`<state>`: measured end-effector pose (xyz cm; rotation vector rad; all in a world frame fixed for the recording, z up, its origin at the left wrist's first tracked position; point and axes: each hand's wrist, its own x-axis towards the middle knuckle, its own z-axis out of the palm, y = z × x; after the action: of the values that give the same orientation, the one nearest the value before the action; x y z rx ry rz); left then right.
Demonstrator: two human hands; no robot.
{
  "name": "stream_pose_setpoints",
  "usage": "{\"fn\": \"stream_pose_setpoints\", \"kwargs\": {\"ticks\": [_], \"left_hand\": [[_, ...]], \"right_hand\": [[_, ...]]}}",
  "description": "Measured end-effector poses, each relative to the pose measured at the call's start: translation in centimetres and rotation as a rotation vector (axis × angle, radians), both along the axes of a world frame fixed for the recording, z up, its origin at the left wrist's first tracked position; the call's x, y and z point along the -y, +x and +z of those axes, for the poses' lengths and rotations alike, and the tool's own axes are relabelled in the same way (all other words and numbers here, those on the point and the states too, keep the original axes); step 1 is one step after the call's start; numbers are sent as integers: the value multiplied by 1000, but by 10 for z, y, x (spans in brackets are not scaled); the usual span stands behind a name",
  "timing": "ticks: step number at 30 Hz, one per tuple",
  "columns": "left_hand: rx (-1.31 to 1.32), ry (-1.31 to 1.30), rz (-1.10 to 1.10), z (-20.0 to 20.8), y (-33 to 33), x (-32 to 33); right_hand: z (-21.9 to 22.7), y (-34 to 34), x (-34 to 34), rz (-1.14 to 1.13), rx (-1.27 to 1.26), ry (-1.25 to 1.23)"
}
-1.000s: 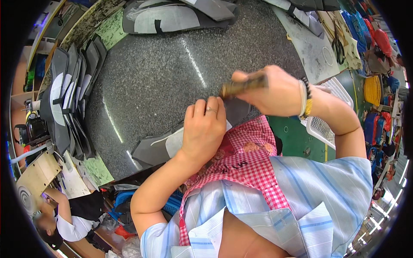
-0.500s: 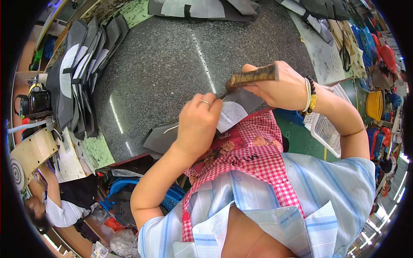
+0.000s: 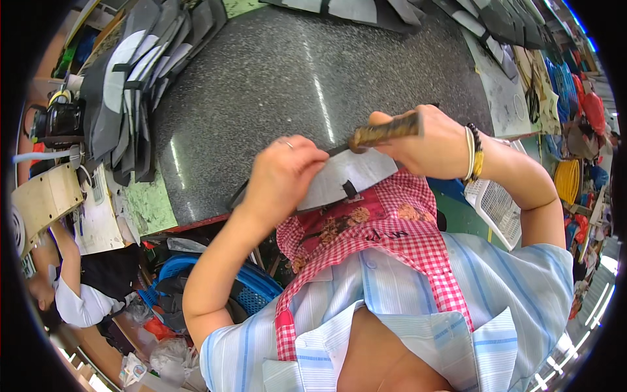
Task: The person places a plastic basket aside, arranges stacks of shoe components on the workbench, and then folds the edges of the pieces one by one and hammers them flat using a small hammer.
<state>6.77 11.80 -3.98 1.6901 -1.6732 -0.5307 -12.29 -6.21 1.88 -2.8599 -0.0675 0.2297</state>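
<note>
At the near edge of the dark stone tabletop (image 3: 248, 98), a grey and pale panel (image 3: 372, 171) with a small black tab lies partly over my lap. My left hand (image 3: 284, 173) is closed, thumb and fingers pinching the panel's far edge. My right hand (image 3: 434, 144) is closed around a hand tool (image 3: 385, 132) with a worn brown and yellow handle. The tool's lower end meets the panel's far edge, just right of my left fingertips. That working end is mostly hidden, so its exact kind does not show.
Stacked grey and white panels (image 3: 134, 85) stand at the tabletop's left; others (image 3: 353, 12) lie along the far side and at far right. A blue basket (image 3: 258, 297) sits below left, a white basket (image 3: 499, 209) at right. At left, another person (image 3: 85, 294) works beside a machine.
The panel has turned or shifted, so its black tab and more of its pale area now show. My left hand has moved slightly left and now pinches the edge; the right keeps the tool.
</note>
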Motion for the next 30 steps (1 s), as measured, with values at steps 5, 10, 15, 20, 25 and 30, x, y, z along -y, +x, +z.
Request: {"fn": "stream_pose_setpoints", "kwargs": {"ticks": [5,10,15,20,25,30], "left_hand": [[86,-50,59,1,-3,-14],[304,-158,-66,2,8,-25],[111,-128,-67,-8,17,-18],[55,-223,221,-19,-42,19],[68,-50,18,-8,-5,9],[402,-218,-36,-6,-2,0]], "right_hand": [[8,20,-20,-129,-132,188],[-8,31,-5,-4,-3,180],[-6,38,-21,-25,-93,159],[19,9,20,-190,4,114],[13,0,16,-224,-43,66],[13,7,-14,-110,4,172]]}}
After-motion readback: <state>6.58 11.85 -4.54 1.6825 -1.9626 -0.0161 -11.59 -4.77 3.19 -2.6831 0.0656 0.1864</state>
